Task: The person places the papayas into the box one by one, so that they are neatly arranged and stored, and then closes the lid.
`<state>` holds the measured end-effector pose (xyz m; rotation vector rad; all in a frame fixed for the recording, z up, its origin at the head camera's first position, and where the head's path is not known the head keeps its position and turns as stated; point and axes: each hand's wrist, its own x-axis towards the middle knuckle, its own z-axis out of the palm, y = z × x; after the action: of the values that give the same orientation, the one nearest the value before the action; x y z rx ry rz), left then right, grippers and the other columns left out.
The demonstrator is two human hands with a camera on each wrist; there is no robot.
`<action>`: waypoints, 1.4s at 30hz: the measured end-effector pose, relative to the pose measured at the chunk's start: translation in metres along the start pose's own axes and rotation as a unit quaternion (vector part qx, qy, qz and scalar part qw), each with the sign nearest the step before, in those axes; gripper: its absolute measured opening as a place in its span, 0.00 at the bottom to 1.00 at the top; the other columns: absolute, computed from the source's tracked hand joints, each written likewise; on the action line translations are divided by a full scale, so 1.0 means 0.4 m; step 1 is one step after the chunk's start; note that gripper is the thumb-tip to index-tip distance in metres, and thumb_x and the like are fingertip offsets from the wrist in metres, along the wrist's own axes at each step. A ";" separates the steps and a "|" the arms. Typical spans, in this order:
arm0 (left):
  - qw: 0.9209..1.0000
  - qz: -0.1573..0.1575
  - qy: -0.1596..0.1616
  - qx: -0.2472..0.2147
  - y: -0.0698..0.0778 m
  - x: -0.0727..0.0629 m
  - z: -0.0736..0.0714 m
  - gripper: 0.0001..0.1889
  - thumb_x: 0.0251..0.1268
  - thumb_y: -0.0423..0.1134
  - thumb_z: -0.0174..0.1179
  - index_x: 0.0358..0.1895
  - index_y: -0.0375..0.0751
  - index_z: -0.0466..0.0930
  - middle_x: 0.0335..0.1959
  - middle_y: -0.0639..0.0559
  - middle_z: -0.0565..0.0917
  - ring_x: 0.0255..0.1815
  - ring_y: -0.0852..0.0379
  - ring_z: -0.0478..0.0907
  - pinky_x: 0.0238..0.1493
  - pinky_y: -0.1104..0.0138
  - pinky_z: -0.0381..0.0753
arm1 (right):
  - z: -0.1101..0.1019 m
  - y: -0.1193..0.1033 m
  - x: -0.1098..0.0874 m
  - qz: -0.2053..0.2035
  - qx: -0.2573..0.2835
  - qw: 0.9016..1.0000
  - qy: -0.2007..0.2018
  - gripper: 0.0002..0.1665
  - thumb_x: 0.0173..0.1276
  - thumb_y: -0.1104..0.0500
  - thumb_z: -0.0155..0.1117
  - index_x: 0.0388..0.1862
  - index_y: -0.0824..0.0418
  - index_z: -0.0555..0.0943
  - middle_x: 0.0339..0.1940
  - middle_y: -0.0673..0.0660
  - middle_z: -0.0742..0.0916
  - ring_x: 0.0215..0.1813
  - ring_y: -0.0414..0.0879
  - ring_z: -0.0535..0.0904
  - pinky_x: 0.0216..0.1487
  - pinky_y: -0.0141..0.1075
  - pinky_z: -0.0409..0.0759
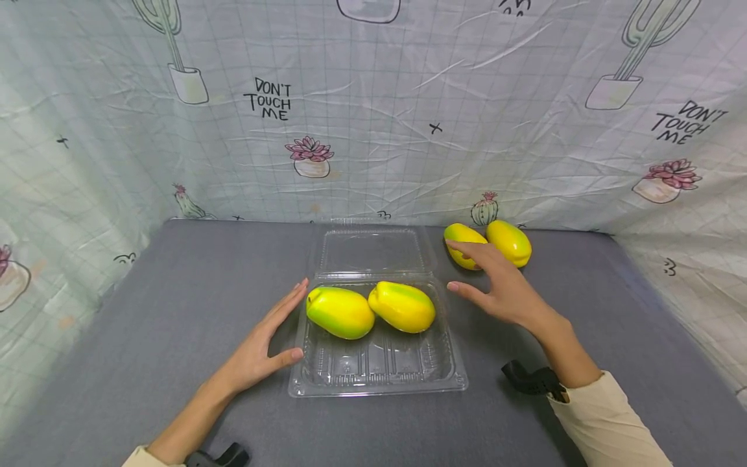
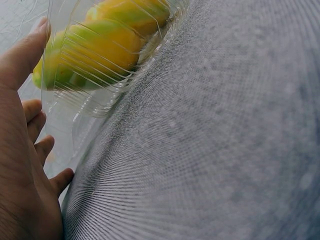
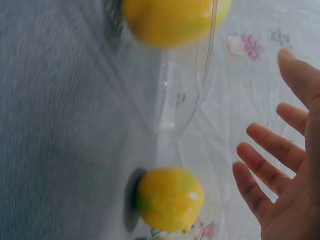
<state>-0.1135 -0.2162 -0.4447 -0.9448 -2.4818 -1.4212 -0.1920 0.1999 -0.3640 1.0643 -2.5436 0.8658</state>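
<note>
Status: your right hand (image 1: pixel 506 290) is spread, nothing held, right of the container (image 1: pixel 376 392), near two loose fruits (image 1: pixel 509 243) off its right rear. Your left hand (image 1: pixel 259 353), also spread, is at the container's left rim. Two more fruits (image 1: pixel 341 312) lie inside. Risk: rounded fruit may roll if nudged; bumping could slide the light-looking container.

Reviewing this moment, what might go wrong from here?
The two glossy, oval yellow-green fruits near the patterned fabric backdrop might roll if the right hand nudges one.
The clear, rectangular plastic box looks light and might slide if the left hand beside it pushes.
The two similar yellow-green fruits inside have bare space in front, so a jolt might roll them forward.
</note>
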 end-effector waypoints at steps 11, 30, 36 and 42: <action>1.000 0.001 0.002 0.001 -0.002 -0.001 0.000 0.46 0.55 0.42 0.66 0.76 0.41 0.50 0.77 0.46 0.50 0.76 0.45 0.44 0.71 0.68 0.42 | -0.032 0.071 -0.016 0.057 -0.053 0.995 0.061 0.36 0.62 0.54 0.69 0.69 0.58 0.70 0.64 0.59 0.76 0.62 0.59 0.67 0.55 0.57 0.66; 1.000 -0.005 -0.002 0.009 0.001 0.001 -0.003 0.46 0.55 0.42 0.66 0.76 0.42 0.50 0.77 0.48 0.49 0.76 0.42 0.44 0.71 0.67 0.42 | -0.069 0.168 -0.027 0.170 -0.064 0.978 0.107 0.34 0.71 0.47 0.57 0.67 0.66 0.69 0.64 0.67 0.75 0.60 0.64 0.65 0.54 0.56 0.61; 1.000 -0.009 -0.004 0.009 -0.002 -0.001 -0.004 0.46 0.55 0.43 0.66 0.76 0.42 0.50 0.77 0.49 0.49 0.75 0.40 0.44 0.72 0.66 0.42 | -0.064 0.199 -0.039 0.202 -0.052 0.973 0.096 0.35 0.71 0.47 0.57 0.71 0.63 0.65 0.66 0.68 0.72 0.60 0.65 0.65 0.52 0.58 0.64; 1.000 -0.005 -0.003 0.009 -0.004 0.001 -0.003 0.46 0.56 0.46 0.66 0.76 0.42 0.50 0.77 0.48 0.50 0.75 0.40 0.44 0.72 0.66 0.41 | -0.058 0.230 -0.046 0.241 -0.031 0.966 0.085 0.37 0.71 0.46 0.56 0.74 0.60 0.61 0.68 0.69 0.69 0.63 0.67 0.64 0.55 0.61 0.67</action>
<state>-0.1149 -0.2176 -0.4448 -0.9353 -2.5025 -1.3992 -0.2445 0.2756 -0.3930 0.3283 -2.6959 0.9321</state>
